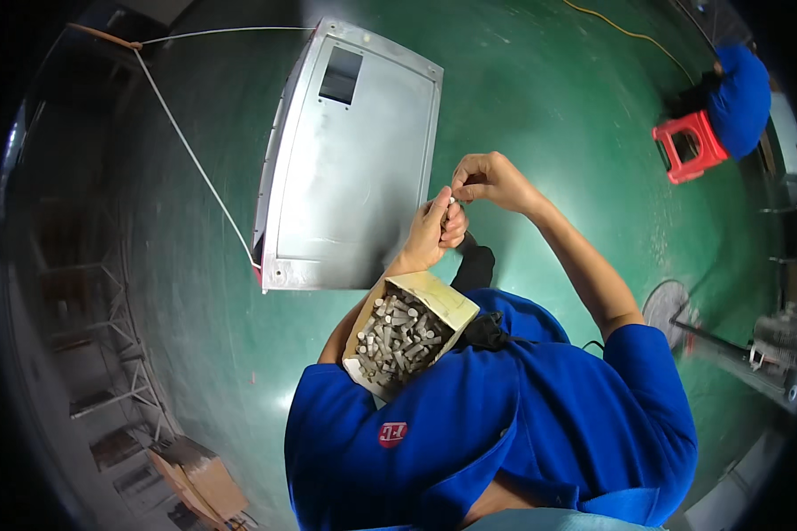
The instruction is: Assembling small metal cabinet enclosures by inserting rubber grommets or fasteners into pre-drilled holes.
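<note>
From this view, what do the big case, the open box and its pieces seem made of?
Case: probably bare metal, satin grey with soft reflections.
Box: likely cardboard, matt, with a pale yellow side.
Pieces: dull grey, paler ends; perhaps rubber or plastic, unclear.

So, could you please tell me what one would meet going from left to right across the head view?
Tan flat-sided box, silver rectangular metal casing with a cut-out window, the person's bare right hand, red plastic stool.
</note>
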{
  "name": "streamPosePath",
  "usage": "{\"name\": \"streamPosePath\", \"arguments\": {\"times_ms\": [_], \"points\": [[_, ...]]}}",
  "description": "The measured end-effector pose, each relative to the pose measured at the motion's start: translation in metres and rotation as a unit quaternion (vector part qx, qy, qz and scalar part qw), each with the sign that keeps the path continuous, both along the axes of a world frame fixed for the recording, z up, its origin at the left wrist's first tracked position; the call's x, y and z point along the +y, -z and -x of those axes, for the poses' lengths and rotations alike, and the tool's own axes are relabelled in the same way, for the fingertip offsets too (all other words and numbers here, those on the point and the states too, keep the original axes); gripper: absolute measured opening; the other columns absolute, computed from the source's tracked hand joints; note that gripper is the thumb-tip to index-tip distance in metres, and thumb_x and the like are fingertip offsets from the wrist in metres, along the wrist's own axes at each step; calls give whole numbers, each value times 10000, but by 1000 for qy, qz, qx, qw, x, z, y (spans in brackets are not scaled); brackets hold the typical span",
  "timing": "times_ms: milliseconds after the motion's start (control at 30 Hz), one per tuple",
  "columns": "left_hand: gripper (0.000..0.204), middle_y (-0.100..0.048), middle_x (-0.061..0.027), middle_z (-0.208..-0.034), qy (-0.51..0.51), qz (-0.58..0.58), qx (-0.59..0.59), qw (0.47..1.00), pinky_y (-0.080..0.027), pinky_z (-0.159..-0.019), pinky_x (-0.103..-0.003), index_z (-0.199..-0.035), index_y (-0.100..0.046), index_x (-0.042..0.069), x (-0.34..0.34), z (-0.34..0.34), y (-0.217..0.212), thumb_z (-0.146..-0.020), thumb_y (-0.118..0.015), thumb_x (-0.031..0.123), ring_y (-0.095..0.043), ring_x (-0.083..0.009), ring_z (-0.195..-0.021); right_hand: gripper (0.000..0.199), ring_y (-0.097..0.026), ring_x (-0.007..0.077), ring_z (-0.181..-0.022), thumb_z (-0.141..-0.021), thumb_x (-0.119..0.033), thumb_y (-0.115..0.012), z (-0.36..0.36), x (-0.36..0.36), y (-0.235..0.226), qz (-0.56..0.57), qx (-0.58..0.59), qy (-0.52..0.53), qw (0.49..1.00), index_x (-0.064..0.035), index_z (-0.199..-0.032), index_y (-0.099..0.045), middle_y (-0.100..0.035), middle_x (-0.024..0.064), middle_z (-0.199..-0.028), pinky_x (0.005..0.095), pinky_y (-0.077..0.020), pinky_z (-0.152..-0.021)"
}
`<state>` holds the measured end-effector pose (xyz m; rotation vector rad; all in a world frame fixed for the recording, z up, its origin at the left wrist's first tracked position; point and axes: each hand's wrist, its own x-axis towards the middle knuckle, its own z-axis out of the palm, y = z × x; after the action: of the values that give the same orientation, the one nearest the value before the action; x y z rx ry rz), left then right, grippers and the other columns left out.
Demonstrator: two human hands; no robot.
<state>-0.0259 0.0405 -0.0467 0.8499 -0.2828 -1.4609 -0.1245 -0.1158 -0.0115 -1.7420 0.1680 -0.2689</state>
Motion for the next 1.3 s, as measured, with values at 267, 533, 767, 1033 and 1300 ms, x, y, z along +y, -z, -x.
{"name": "streamPosePath", "arguments": {"times_ms": [267,533,767,1033,1300], "points": [[399,-370,16,-578,-69,9,-32,997,-193,-373,-207,-701,-405,98,-48,-43,-3,-980,-434,382,-296,-54,-436,47,-639,147,-691,-759,31,-667,-105,-138,58,-135,-24,128,982,50,-798,-653,-665,104,-763,263,-537,-681],[419,-356,25,-569,-212,-108,-49,970,-185,-377,-207,-679,-390,107,-36,-77,-7,-977,-429,399,-297,-53,-443,82,-648,132,-694,-747,68,-668,-212,-215,143,-123,2,257,959,34,-822,-668,-673,78,-762,262,-559,-687],[426,-338,26,-545,-310,-125,-61,940,-187,-377,-216,-671,-381,117,-82,-72,-11,-985,-399,404,-292,-59,-436,86,-661,139,-744,-765,74,-656,-222,-240,169,-52,53,150,986,33,-841,-658,-680,79,-797,270,-562,-724],[413,-310,34,-558,-374,-117,-69,917,-188,-396,-216,-674,-360,133,-123,-58,-5,-981,-401,406,-261,-64,-456,114,-656,111,-742,-739,48,-679,-253,-252,168,33,36,67,997,-11,-836,-679,-686,59,-778,249,-541,-712],[413,-329,37,-543,-481,-152,-54,862,-213,-405,-241,-670,-420,109,-126,-60,-1,-966,-445,395,-276,-79,-448,83,-645,162,-743,-780,57,-627,-256,-199,57,-296,-39,-189,935,16,-853,-628,-650,91,-830,292,-536,-720]]}}
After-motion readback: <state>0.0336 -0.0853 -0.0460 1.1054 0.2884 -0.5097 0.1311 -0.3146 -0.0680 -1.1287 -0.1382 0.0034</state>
